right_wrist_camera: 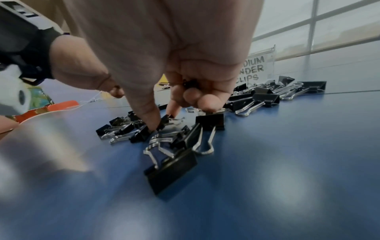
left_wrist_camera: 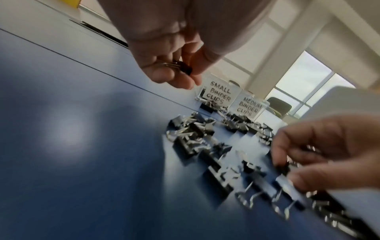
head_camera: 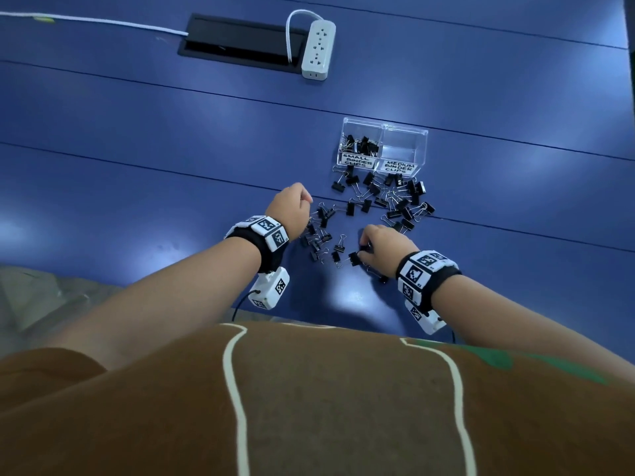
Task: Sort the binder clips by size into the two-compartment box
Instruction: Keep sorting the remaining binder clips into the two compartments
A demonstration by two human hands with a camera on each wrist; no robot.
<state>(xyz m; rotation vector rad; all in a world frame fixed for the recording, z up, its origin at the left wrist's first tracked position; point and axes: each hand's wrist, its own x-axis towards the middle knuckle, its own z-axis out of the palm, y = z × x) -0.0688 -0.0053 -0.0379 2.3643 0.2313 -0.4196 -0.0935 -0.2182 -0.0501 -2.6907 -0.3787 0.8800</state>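
Note:
Several black binder clips (head_camera: 381, 201) of two sizes lie scattered on the blue table in front of a clear two-compartment box (head_camera: 384, 146). Its left compartment, labelled small binder clips, holds several clips (head_camera: 360, 145); the right one, labelled medium, shows none. My left hand (head_camera: 292, 207) hovers at the pile's left edge, fingers curled round small clips (left_wrist_camera: 183, 67). My right hand (head_camera: 381, 247) is down among the near clips: thumb and forefinger pinch a small clip (right_wrist_camera: 165, 121) on the table, and another small clip (right_wrist_camera: 190, 84) sits tucked in its curled fingers.
A white power strip (head_camera: 318, 49) and a black cable hatch (head_camera: 237, 39) lie far back on the table (head_camera: 137, 149). A medium clip (right_wrist_camera: 172, 168) lies close in front of the right wrist. The table's near edge runs just behind both wrists.

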